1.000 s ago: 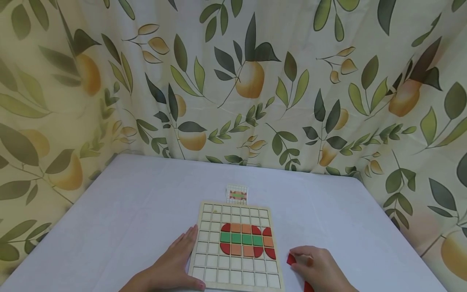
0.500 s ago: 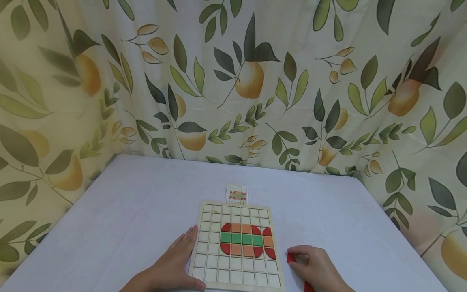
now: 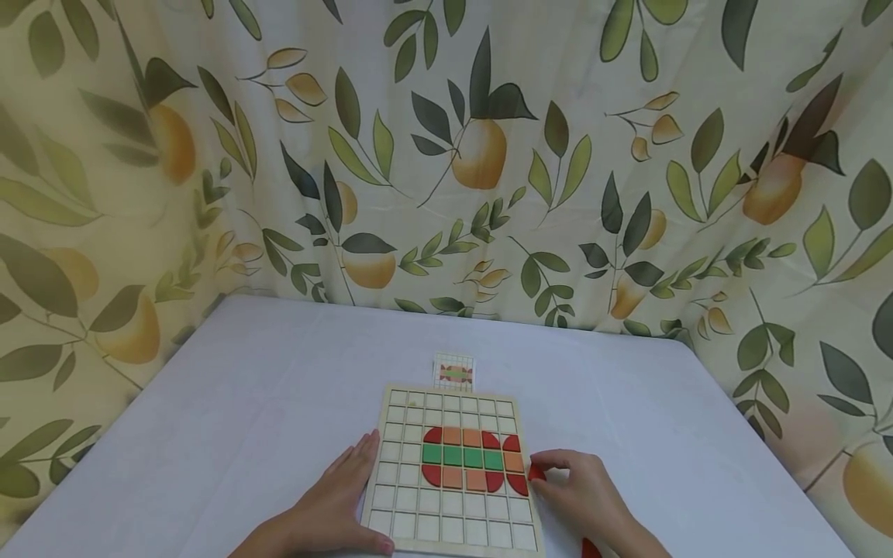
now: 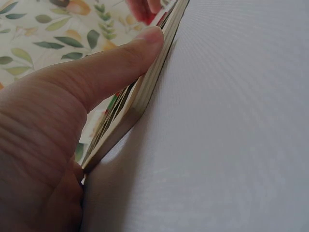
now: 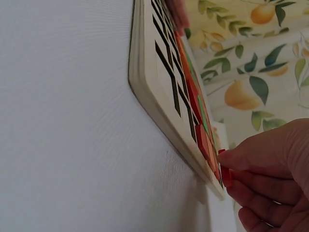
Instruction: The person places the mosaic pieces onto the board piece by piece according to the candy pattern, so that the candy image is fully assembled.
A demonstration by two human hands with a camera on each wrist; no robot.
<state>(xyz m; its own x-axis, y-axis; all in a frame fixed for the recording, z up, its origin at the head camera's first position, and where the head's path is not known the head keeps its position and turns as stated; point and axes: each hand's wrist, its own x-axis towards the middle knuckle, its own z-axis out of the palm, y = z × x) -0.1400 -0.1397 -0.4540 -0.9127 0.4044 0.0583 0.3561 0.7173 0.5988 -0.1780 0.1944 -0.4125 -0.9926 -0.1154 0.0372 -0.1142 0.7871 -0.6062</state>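
Observation:
A wooden grid board [image 3: 452,530] lies on the white table, with red rounded, orange square and green square tiles set in its middle and right cells. My left hand [image 3: 321,504] rests along its left side, fingers straight, thumb against the near edge; the left wrist view shows the thumb [image 4: 120,60] touching the rim. Beside the board's right edge, my right hand [image 3: 586,496] pinches a red tile [image 3: 536,473] between thumb and fingers. In the right wrist view this red tile [image 5: 226,176] overlaps the board's far end, its full outline partly covered by fingertips.
A small card [image 3: 455,373] with a printed grid and a matching coloured pattern lies just behind the board. Another red piece [image 3: 590,549] lies at the bottom, partly under my right forearm. A leaf-and-fruit patterned curtain [image 3: 432,232] hangs beyond the table.
My right hand has moved left and slightly away from me, bringing the red tile up to the board's right edge. My left hand and the board have stayed in place.

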